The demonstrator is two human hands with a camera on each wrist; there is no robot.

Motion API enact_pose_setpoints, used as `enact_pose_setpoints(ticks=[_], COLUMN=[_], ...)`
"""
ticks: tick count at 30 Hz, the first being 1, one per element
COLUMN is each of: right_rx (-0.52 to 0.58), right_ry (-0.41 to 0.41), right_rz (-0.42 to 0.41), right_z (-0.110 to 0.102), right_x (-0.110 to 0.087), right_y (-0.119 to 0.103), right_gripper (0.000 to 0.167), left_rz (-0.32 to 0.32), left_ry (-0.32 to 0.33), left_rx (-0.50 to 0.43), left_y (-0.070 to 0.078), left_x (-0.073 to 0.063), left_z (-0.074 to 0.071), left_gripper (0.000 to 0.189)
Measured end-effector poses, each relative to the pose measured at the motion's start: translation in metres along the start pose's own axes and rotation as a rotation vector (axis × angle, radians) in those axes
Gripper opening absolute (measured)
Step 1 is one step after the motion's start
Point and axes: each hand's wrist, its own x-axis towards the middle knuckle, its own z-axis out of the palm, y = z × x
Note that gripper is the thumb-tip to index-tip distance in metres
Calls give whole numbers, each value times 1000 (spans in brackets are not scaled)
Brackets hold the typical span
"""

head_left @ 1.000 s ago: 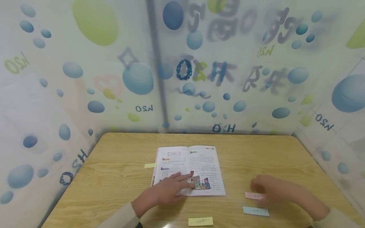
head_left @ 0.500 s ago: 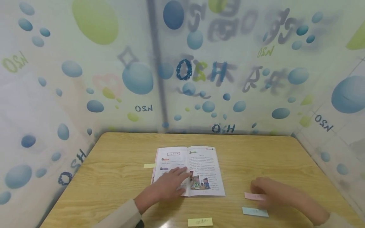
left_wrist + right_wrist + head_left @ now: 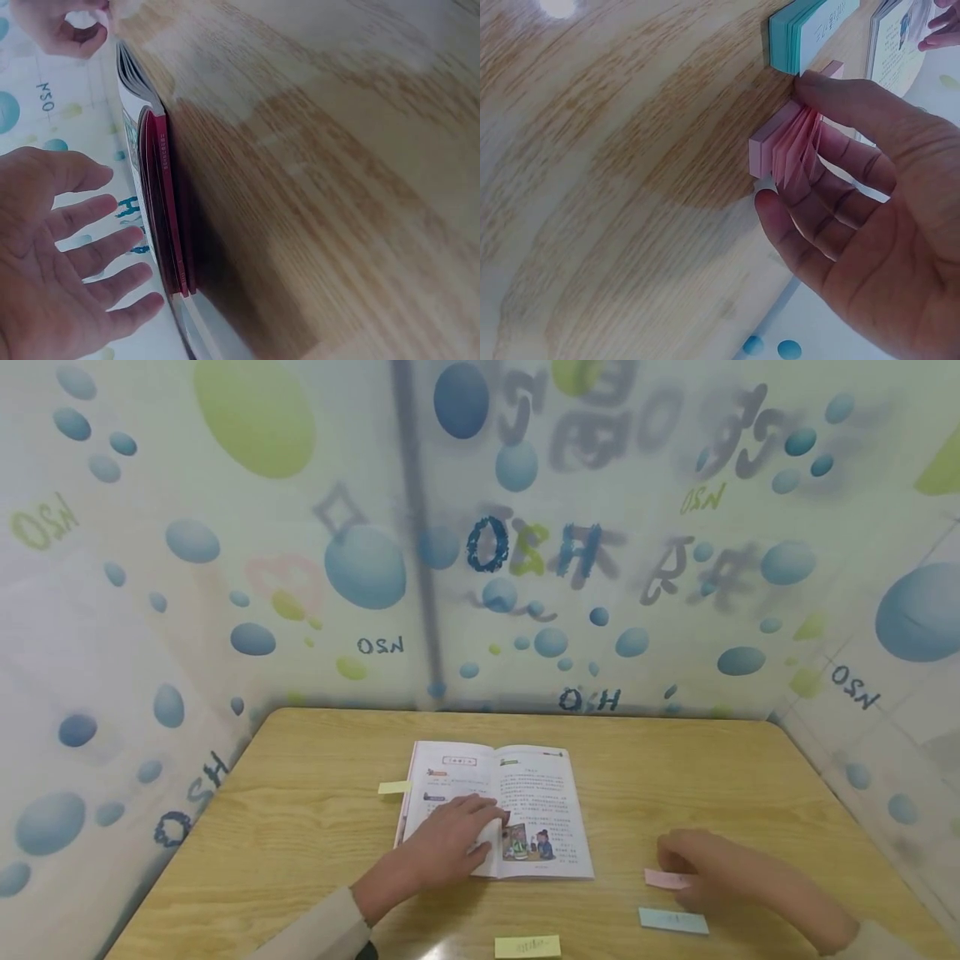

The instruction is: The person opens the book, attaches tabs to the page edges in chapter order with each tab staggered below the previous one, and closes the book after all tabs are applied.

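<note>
The patterned wall (image 3: 637,518) carries the only lettering that can be made out: a large H2O (image 3: 534,546) (mirrored, so it runs O2H) at the back, with more of the same at its foot and on the left side. Smaller reversed marks there seem to read N2O, in dark blue and green. Broad grey characters on the back part are too blurred to decipher. Print on the pages of the open book (image 3: 537,797) is too small to read, as is the handwriting on the pink pad (image 3: 663,878), blue pad (image 3: 673,920) and yellow pad (image 3: 527,947).
</note>
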Motion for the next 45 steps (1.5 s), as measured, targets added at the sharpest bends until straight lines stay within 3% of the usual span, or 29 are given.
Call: enact_pose_setpoints(ticks=[9, 13, 20, 28, 35, 45], right_rx=[-13, -46, -53, -116, -186, -208], right_ry=[19, 63, 120, 181, 247, 286], right_rz=[-10, -45, -32, -66, -153, -123], right_z=[2, 2, -1, -7, -11, -16], right_x=[1, 4, 12, 25, 37, 54], right_y=[2, 2, -1, -11, -19, -48], right_gripper=[26, 23, 18, 17, 20, 22], left_rz=[9, 1, -37, -15, -42, -63], left_ry=[60, 83, 87, 142, 143, 137], left_rx=[-44, -69, -87, -68, -91, -126], left_y=[0, -1, -3, -7, -8, -10], left_x=[1, 0, 0, -3, -3, -3], left_z=[0, 1, 1, -2, -4, -6], left_gripper=[29, 27, 30, 41, 43, 47])
